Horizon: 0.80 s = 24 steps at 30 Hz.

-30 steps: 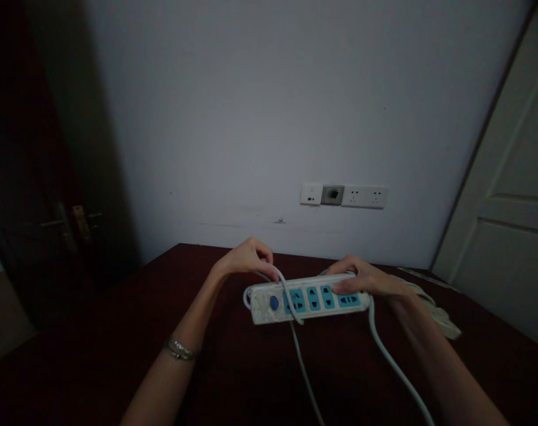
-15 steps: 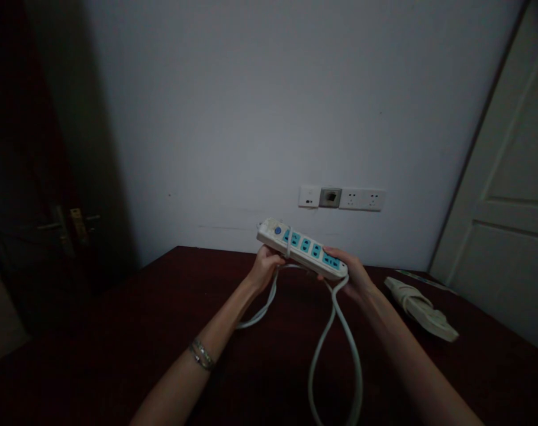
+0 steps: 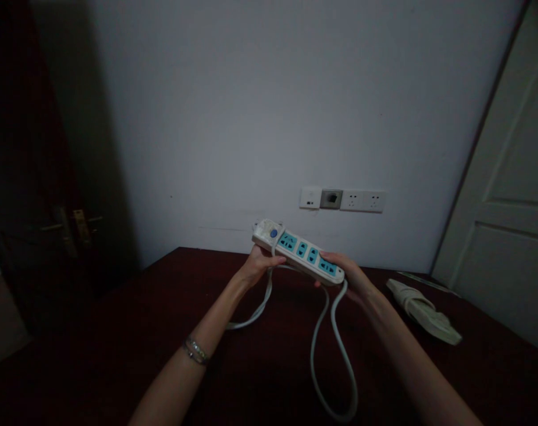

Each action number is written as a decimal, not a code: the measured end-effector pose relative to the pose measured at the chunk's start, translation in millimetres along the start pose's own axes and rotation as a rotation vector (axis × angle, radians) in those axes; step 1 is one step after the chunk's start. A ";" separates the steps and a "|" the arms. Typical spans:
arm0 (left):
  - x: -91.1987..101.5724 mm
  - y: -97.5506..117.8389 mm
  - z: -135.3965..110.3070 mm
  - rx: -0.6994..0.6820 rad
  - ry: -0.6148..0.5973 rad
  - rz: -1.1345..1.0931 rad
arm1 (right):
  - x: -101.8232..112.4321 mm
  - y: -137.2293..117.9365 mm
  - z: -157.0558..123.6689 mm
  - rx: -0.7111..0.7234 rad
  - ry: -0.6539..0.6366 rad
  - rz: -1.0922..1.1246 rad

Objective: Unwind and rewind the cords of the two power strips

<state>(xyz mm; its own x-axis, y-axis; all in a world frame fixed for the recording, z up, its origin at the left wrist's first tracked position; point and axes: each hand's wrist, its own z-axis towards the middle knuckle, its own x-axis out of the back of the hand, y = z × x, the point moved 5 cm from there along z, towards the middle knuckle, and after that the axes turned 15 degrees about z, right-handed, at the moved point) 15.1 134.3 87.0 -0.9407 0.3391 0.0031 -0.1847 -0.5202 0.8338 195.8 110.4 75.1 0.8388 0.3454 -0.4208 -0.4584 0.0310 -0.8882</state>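
I hold a white power strip with blue sockets and a blue button in the air above a dark red table. My left hand grips its left end from below, where the white cable wraps round it. My right hand clasps its right end, thumb on top. The cable hangs down in a long loop to the table between my forearms, and another stretch curves off to the left under my left wrist.
A second pale power strip with wound cable lies on the table at right. Wall sockets sit on the white wall behind. A dark door with a brass handle is at left, a white door at right.
The strip was lifted off the table a second ago and tilted, left end high. Since half a second ago it has sunk a little and the hanging loop has lengthened.
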 end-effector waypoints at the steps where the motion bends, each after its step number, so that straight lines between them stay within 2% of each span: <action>1: 1.6 2.9 -0.6 -0.011 -0.015 0.030 | 0.8 -2.3 -1.0 0.003 -0.004 -0.015; 8: 4.2 23.9 -0.8 -0.126 -0.162 0.433 | 3.9 -15.2 -9.2 -0.026 -0.044 -0.099; 13: 13.4 24.4 2.2 -0.162 -0.125 0.572 | 6.5 -16.8 -9.7 -0.036 -0.064 -0.187; 16: 18.3 18.5 3.3 -0.142 -0.102 0.527 | 6.6 -15.3 -8.2 -0.043 -0.061 -0.246; 19: 19.3 12.5 3.5 -0.123 -0.062 0.365 | 4.2 -13.9 -7.6 -0.038 -0.061 -0.233; 24: 10.6 -2.6 0.6 0.057 -0.051 0.136 | 2.4 -12.6 -8.2 -0.046 -0.073 -0.203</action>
<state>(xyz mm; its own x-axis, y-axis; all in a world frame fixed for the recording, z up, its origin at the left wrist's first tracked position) 5.8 139.7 85.2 -0.9401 0.3087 0.1448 -0.0391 -0.5195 0.8536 206.0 103.1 83.8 0.8883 0.4032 -0.2197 -0.2670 0.0643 -0.9615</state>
